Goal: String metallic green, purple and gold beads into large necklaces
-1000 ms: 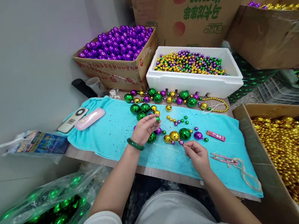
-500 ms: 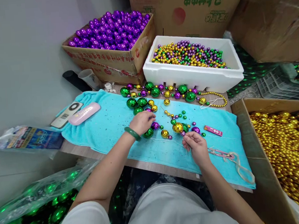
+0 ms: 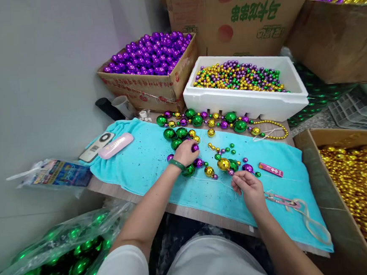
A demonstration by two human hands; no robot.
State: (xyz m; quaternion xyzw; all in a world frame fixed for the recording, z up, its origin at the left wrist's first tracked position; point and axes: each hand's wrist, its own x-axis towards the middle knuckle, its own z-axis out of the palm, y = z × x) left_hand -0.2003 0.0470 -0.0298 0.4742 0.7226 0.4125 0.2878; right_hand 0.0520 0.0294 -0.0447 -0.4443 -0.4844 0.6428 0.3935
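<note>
On my left, a pink case (image 3: 116,145) lies on the turquoise towel (image 3: 151,169) that covers much of the surface (image 3: 192,213). Next come the big green beads (image 3: 169,134), clustered just beyond my left hand (image 3: 186,153), which has its fingers curled round a purple bead (image 3: 195,147). I judge this to be the bead-picking step of stringing a necklace.

Right of that hand, a white thread (image 3: 206,179) runs loosely over the towel towards my right hand. The large gold bead (image 3: 223,164) and a small lilac bead (image 3: 230,172) sit just by my right fingertips. My right hand (image 3: 250,188) is narrow, thumb and fingers bent in together, but I cannot tell whether it pinches the thread or that lilac bead.

The next move, I think, calls for a steady right hand while the left lines up the purple bead's hole with the thread. Farther right lie a pink packet (image 3: 270,169) and the pink thread snips (image 3: 282,199), both apart from my fingers.
</note>
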